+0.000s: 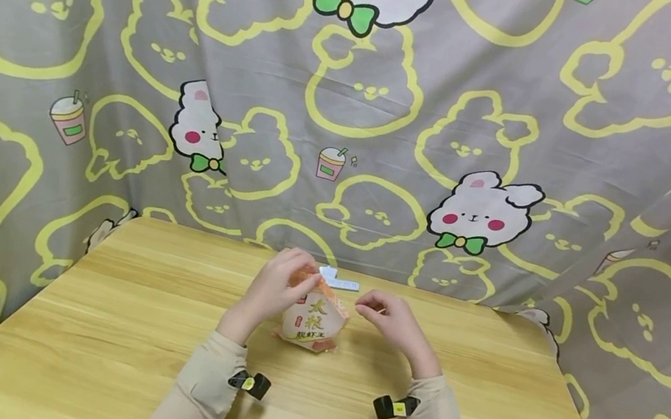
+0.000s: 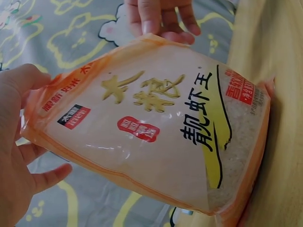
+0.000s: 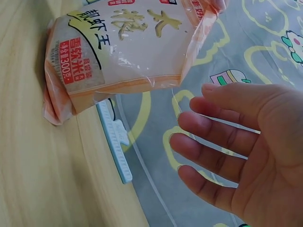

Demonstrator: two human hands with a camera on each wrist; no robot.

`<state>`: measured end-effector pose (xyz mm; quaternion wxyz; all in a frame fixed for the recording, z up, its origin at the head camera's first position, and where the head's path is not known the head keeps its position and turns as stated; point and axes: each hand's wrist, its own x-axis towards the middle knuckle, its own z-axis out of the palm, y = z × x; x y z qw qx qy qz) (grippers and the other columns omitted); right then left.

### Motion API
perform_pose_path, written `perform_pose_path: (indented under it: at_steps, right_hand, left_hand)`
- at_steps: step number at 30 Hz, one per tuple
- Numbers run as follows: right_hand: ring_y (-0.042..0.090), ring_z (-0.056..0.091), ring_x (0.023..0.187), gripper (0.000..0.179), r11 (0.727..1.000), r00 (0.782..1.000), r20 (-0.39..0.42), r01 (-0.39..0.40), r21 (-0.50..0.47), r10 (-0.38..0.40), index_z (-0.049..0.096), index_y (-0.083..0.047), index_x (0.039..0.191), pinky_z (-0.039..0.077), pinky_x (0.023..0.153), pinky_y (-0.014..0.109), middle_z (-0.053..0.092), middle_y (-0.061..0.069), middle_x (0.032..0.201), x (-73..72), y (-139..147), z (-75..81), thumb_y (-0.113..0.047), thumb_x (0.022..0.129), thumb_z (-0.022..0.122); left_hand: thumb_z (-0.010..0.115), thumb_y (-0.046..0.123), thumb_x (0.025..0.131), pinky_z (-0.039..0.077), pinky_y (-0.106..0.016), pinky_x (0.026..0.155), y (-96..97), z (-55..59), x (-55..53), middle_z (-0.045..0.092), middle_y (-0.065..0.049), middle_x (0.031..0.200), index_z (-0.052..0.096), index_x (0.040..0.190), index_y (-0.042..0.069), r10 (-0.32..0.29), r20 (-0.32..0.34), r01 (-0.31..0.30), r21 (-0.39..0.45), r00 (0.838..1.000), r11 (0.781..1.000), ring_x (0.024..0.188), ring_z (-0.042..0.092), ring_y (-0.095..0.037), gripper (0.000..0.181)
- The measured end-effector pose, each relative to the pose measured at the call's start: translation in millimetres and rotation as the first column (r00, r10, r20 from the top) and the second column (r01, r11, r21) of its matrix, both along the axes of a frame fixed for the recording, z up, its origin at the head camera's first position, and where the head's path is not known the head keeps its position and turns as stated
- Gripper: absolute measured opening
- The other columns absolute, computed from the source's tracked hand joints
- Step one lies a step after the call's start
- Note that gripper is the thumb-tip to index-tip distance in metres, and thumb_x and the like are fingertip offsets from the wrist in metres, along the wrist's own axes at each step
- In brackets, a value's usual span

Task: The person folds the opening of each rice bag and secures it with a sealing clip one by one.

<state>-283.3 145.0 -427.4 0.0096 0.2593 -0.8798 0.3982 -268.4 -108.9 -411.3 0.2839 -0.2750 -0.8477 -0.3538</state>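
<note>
An orange-edged plastic bag of rice (image 1: 313,322) stands on the table, with white grains showing through its lower part in the left wrist view. My left hand (image 1: 282,281) pinches the bag's upper left corner between thumb and fingers. To the bag's right, my right hand (image 1: 389,316) hovers with loosely bent fingers and holds nothing. In the right wrist view a gap shows between the right hand (image 3: 236,146) and the bag (image 3: 123,52). Behind the bag lies a pale blue bag-sealing clip (image 3: 113,142), partly hidden by it.
The wooden table (image 1: 153,327) ends at a grey curtain (image 1: 376,134) with cartoon animals, hanging along the back and both sides. A black wrist camera (image 1: 257,385) sits on the left sleeve and another camera (image 1: 388,407) on the right.
</note>
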Motion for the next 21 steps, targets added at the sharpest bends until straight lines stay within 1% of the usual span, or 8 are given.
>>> perform_pose_path:
  at_steps: [3, 7, 11, 15, 21]
  right_hand:
    - [0.012, 0.061, 0.082, 0.015, 0.999, 0.999, 0.022, 0.032, -0.006, -0.032, 0.072, -0.01, 0.099, 0.051, 0.073, 0.028, 0.072, 0.005, 0.096, -2.9, -0.6, 1.2, -0.022, 0.094, 0.064]
    - [0.012, 0.061, 0.083, 0.015, 0.999, 0.999, 0.033, 0.044, -0.02, -0.043, 0.072, -0.011, 0.1, 0.051, 0.073, 0.028, 0.072, 0.006, 0.097, -8.9, -2.2, 3.6, -0.023, 0.094, 0.064]
    - [0.014, 0.061, 0.084, 0.018, 0.999, 1.0, 0.028, 0.014, -0.046, -0.012, 0.071, -0.01, 0.101, 0.05, 0.074, 0.03, 0.071, 0.007, 0.098, -17.2, -3.7, 6.6, -0.024, 0.095, 0.064]
    - [0.015, 0.061, 0.085, 0.021, 0.999, 1.0, 0.015, -0.018, -0.041, 0.019, 0.071, -0.007, 0.103, 0.051, 0.074, 0.031, 0.071, 0.008, 0.098, -26.6, -4.1, 8.7, -0.025, 0.095, 0.063]
    - [0.02, 0.063, 0.09, 0.017, 0.999, 1.0, -0.017, -0.006, -0.035, 0.005, 0.07, -0.008, 0.105, 0.052, 0.077, 0.034, 0.071, 0.009, 0.099, -41.0, -4.1, 10.7, -0.021, 0.095, 0.064]
  left_hand:
    - [0.066, 0.019, 0.093, 0.052, -0.04, 0.088, 0.7, -0.9, -0.8, 0.068, -0.003, 0.101, 0.067, 0.092, 0.013, -0.001, -0.028, 0.001, 0.006, 1.0, 1.0, 0.099, 0.061, -0.02, 0.006]
    - [0.067, 0.018, 0.091, 0.053, -0.04, 0.087, 1.4, -2.7, -1.9, 0.068, -0.003, 0.101, 0.067, 0.092, 0.013, 0.004, -0.043, -0.004, 0.006, 0.999, 1.0, 0.099, 0.061, -0.02, 0.005]
    - [0.067, 0.019, 0.092, 0.053, -0.041, 0.088, 1.3, -3.2, -1.9, 0.068, -0.003, 0.101, 0.068, 0.093, 0.013, 0.003, -0.036, -0.003, 0.009, 0.999, 1.0, 0.1, 0.062, -0.02, 0.006]
    - [0.067, 0.018, 0.092, 0.053, -0.041, 0.087, 0.4, -3.2, -1.1, 0.068, -0.002, 0.101, 0.068, 0.093, 0.013, 0.003, -0.039, -0.003, 0.015, 0.999, 1.0, 0.099, 0.063, -0.02, 0.005]
    - [0.066, 0.018, 0.092, 0.053, -0.04, 0.088, 0.9, -3.4, -1.4, 0.068, -0.002, 0.1, 0.068, 0.093, 0.013, -0.011, -0.036, 0.012, 0.026, 0.999, 1.0, 0.099, 0.063, -0.019, 0.005]
